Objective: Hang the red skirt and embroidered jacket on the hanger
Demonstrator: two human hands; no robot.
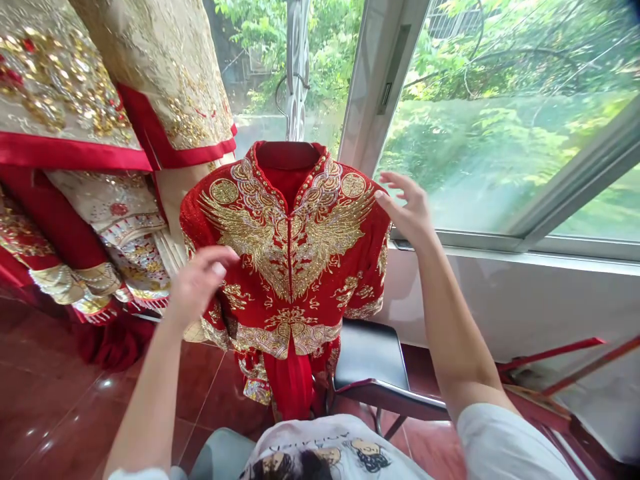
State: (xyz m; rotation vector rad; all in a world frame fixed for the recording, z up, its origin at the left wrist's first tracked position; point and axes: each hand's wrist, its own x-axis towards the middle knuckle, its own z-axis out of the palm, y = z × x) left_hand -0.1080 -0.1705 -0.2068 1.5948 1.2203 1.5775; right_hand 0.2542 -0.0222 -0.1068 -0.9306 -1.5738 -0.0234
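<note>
A red jacket [320,260] with gold and silver embroidery hangs upright on a dark hanger [287,152] before me. Its stand collar and front edges carry beads, and the front meets at the middle. My right hand [413,210] is beside the jacket's shoulder on the right, fingers apart, the thumb tip at the cloth; whether it touches I cannot tell. In front of the sleeve on the left is my left hand [197,283], slightly blurred, with loosely bent fingers and nothing visible in them. Below the jacket hangs a red skirt [290,387].
Cream and red embroidered garments [185,100] hang along the left. A black chair [375,360] stands behind and right of the jacket. Sliding windows [500,167] lie beyond, above a white wall. Red bars [555,353] lean at lower right. The floor [55,400] is red tile.
</note>
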